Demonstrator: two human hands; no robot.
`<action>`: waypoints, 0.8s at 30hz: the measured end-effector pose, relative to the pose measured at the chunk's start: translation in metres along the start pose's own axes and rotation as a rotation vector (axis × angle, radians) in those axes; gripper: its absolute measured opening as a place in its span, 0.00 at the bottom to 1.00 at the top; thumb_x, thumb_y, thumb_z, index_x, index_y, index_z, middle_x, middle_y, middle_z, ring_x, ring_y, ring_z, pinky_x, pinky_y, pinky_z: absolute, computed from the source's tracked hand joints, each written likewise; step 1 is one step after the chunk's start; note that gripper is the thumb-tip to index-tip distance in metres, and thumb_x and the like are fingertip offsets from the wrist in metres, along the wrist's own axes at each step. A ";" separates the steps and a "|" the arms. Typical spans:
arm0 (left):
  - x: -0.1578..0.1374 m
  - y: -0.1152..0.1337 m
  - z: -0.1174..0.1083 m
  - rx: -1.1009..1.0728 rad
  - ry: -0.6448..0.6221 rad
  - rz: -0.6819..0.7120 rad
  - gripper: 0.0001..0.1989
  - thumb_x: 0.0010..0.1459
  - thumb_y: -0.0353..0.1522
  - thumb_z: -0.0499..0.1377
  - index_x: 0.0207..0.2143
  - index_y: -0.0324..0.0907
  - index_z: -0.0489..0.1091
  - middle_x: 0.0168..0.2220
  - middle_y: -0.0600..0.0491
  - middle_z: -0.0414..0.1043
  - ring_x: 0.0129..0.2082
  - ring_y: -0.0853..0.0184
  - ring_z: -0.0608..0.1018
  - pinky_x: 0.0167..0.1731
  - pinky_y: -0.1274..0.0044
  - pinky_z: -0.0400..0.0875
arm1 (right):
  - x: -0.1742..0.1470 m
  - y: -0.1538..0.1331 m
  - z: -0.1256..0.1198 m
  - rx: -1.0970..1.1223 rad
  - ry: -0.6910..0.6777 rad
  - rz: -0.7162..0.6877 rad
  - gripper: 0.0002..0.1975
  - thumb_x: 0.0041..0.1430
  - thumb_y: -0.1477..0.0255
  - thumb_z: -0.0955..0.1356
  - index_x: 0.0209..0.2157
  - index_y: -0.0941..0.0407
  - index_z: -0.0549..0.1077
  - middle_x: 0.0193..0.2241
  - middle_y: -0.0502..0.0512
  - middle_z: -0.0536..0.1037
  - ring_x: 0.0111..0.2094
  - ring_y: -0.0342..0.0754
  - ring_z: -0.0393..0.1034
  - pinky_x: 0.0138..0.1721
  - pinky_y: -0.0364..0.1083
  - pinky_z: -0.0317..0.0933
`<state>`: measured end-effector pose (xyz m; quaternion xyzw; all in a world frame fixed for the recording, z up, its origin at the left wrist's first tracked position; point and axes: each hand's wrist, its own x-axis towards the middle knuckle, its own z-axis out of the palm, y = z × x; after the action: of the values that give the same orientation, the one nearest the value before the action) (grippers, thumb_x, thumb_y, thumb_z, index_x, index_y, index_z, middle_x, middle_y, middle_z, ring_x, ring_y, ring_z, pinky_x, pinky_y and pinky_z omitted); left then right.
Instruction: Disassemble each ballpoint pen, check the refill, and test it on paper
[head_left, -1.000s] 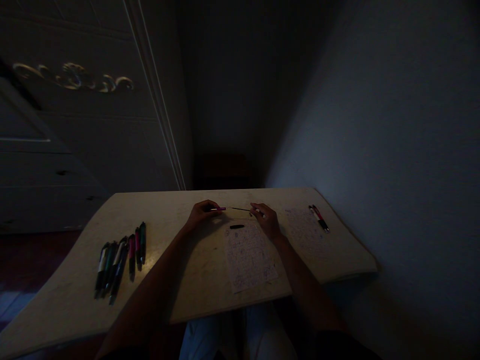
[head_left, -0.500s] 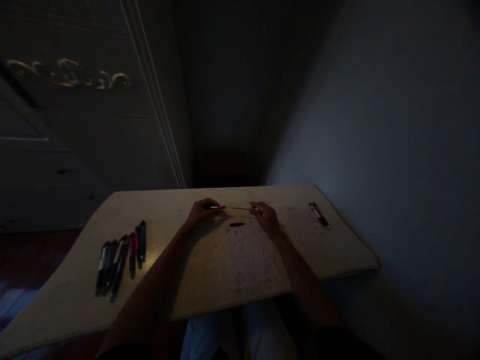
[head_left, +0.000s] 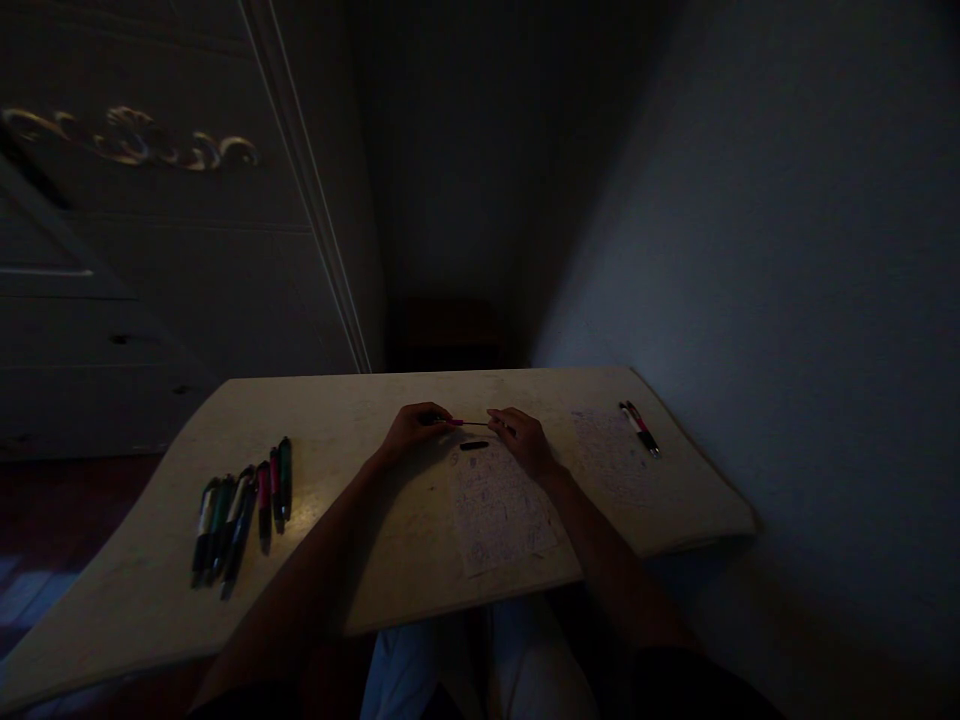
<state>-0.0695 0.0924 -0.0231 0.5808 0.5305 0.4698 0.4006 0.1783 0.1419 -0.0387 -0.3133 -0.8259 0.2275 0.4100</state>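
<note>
Above the far middle of the table, my left hand is closed around a pink pen barrel. My right hand pinches a thin dark pen refill, and the refill's other end meets the mouth of the barrel. Part of the refill is hidden in my right fingers, where a second small piece cannot be made out. Just below the hands lies a short black pen grip, at the top edge of a handwritten sheet of paper.
Several assembled pens lie in a row at the table's left. Two more pens rest at the right beside another written sheet. A wall borders the right side; a cabinet stands at the left.
My hands have come closer together, the right one moving left. A shorter length of refill shows between the barrel and my right fingers. The pens and papers stay put.
</note>
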 end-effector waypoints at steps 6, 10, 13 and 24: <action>-0.003 0.003 0.004 0.118 0.022 0.032 0.14 0.45 0.42 0.68 0.30 0.41 0.79 0.32 0.48 0.79 0.33 0.60 0.79 0.35 0.71 0.73 | 0.001 0.004 0.000 0.016 0.049 0.010 0.14 0.65 0.63 0.67 0.46 0.54 0.79 0.37 0.58 0.81 0.37 0.48 0.76 0.40 0.46 0.70; -0.003 0.000 0.004 0.162 0.020 0.056 0.15 0.47 0.43 0.67 0.31 0.41 0.80 0.34 0.48 0.80 0.34 0.60 0.79 0.38 0.70 0.73 | 0.001 0.001 -0.002 0.032 0.062 0.036 0.14 0.64 0.63 0.68 0.46 0.54 0.80 0.37 0.58 0.81 0.35 0.49 0.76 0.39 0.47 0.71; -0.002 -0.003 0.004 0.180 0.035 0.069 0.17 0.48 0.43 0.66 0.37 0.42 0.80 0.38 0.47 0.80 0.37 0.59 0.80 0.40 0.69 0.74 | 0.002 -0.003 -0.003 0.047 0.054 0.039 0.13 0.64 0.64 0.68 0.45 0.54 0.80 0.38 0.59 0.81 0.36 0.49 0.76 0.40 0.47 0.71; -0.005 0.004 0.004 0.226 -0.016 0.197 0.12 0.55 0.41 0.64 0.38 0.47 0.82 0.37 0.49 0.82 0.39 0.59 0.80 0.42 0.68 0.73 | 0.003 -0.002 -0.004 0.063 0.096 0.019 0.12 0.64 0.64 0.68 0.44 0.53 0.81 0.38 0.58 0.82 0.38 0.50 0.77 0.41 0.48 0.71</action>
<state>-0.0649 0.0869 -0.0206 0.6751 0.5173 0.4394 0.2891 0.1796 0.1427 -0.0335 -0.3184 -0.7948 0.2420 0.4565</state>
